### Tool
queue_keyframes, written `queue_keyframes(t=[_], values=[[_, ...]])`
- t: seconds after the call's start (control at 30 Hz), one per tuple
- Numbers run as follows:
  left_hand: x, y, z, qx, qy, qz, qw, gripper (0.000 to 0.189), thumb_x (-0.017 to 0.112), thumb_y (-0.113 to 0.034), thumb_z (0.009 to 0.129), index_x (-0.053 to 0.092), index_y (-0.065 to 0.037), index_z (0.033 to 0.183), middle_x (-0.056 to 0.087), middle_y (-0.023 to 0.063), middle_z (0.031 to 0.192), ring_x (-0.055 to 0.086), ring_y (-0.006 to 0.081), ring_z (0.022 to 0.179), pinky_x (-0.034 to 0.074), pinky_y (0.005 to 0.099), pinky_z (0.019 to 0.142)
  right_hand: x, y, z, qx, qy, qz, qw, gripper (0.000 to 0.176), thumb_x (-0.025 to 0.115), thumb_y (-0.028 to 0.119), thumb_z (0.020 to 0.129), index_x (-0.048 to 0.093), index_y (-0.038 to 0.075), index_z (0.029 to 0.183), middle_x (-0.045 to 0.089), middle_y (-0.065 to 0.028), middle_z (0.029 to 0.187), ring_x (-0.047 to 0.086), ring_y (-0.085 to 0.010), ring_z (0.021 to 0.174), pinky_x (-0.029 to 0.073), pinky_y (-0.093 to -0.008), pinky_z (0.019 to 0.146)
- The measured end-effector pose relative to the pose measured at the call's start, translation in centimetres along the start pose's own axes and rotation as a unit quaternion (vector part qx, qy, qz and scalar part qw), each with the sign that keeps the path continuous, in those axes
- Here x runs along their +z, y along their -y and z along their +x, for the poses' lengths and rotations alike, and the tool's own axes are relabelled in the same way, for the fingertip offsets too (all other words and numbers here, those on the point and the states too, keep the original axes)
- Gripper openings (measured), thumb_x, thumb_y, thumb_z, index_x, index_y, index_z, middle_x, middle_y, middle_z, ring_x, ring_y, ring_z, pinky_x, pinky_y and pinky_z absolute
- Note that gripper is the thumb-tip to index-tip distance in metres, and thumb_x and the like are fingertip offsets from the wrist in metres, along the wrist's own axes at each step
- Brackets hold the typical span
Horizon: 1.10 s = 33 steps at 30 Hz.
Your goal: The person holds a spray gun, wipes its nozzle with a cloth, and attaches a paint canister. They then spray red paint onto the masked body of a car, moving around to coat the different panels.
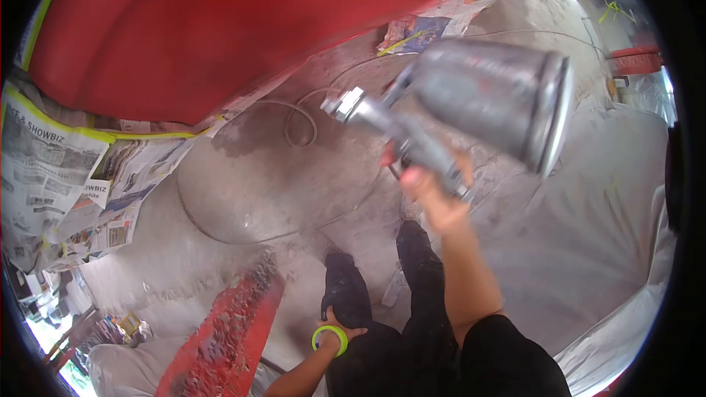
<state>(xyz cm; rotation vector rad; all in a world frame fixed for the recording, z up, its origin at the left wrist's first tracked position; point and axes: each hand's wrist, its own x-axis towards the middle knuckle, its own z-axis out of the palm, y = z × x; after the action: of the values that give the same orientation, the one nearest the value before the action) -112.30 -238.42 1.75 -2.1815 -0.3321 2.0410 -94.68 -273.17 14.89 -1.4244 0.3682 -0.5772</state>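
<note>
My right hand [440,198] is wrapped around the handle of a metal paint spray gun [423,143], with a finger by the trigger. The gun's large metal cup [489,95] tilts to the right, and its nozzle points left, below a red painted panel [220,22]. Motion blurs the gun and the hand somewhat. My left hand [340,322] rests on my leg near the knee, thumb and fingers apart, gripping nothing. Around the left wrist sits a roll of yellow-green masking tape [343,338].
Newspaper [51,176] edged with yellow-green tape borders the panel. A thin hose [191,217] loops across the dusty floor [250,191]. A red, paint-crusted board-like piece [228,331] stands at lower left. Grey sheeting [588,235] drapes the right side.
</note>
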Motion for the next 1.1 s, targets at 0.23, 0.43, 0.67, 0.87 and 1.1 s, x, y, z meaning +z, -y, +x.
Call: queue_keyframes(t=[0.23, 0.43, 0.67, 0.87, 1.1], values=[[0.1, -0.3, 0.3, -0.007, 0.009, 0.008, 1.0, 0.139, 0.089, -0.059, 0.054, 0.004, -0.021, 0.157, 0.023, 0.0282, 0.151, 0.04, 0.0437, 0.137, 0.04, 0.0479, 0.112, -8.1, -0.6, 6.3, 0.007, -0.291, -0.088, 0.953, 0.034, 0.066, 0.031, 0.096, 0.066, -0.003, 0.101, 0.066, -0.0056, 0.078, 0.044, -0.0057, 0.045, 0.032, -0.0227, 0.041], [0.3, -1.3, 0.0, -0.018, 0.006, 0.026, 0.999, 0.14, 0.089, -0.059, 0.053, 0.003, -0.021, 0.157, 0.023, 0.0283, 0.151, 0.04, 0.0434, 0.137, 0.04, 0.0478, 0.112, -8.9, -2.0, 2.9, 0.02, -0.245, -0.059, 0.967, 0.028, 0.065, 0.026, 0.096, 0.067, -0.002, 0.101, 0.067, -0.0063, 0.081, 0.045, -0.0049, 0.046, 0.033, -0.0229, 0.042], [0.8, -2.0, 0.1, -0.022, -0.003, 0.039, 0.999, 0.141, 0.09, -0.059, 0.052, 0.004, -0.021, 0.157, 0.023, 0.0281, 0.152, 0.04, 0.0427, 0.137, 0.039, 0.0473, 0.112, -8.2, -2.6, 1.0, 0.056, 0.014, -0.04, 0.998, 0.026, 0.073, 0.022, 0.09, 0.069, -0.001, 0.102, 0.067, -0.0034, 0.077, 0.048, -0.0032, 0.055, 0.039, -0.0211, 0.051], [1.4, -2.1, 0.2, -0.026, -0.008, 0.037, 0.999, 0.141, 0.091, -0.059, 0.052, 0.005, -0.022, 0.157, 0.024, 0.0275, 0.152, 0.04, 0.0421, 0.137, 0.04, 0.0465, 0.112, -11.2, -5.7, 5.5, 0.082, -0.243, -0.093, 0.962, 0.035, 0.065, 0.031, 0.096, 0.066, -0.004, 0.101, 0.068, -0.0091, 0.082, 0.044, -0.0066, 0.043, 0.032, -0.0237, 0.039], [2.0, -2.5, 0.3, -0.035, -0.001, 0.028, 0.999, 0.14, 0.091, -0.058, 0.052, 0.005, -0.022, 0.157, 0.025, 0.0268, 0.152, 0.041, 0.0419, 0.137, 0.04, 0.047, 0.111, -9.8, -9.1, 3.3, 0.115, -0.209, -0.088, 0.967, 0.036, 0.074, 0.035, 0.09, 0.07, 0.0, 0.099, 0.068, -0.0034, 0.081, 0.057, -0.0071, 0.064, 0.045, -0.0252, 0.058]])
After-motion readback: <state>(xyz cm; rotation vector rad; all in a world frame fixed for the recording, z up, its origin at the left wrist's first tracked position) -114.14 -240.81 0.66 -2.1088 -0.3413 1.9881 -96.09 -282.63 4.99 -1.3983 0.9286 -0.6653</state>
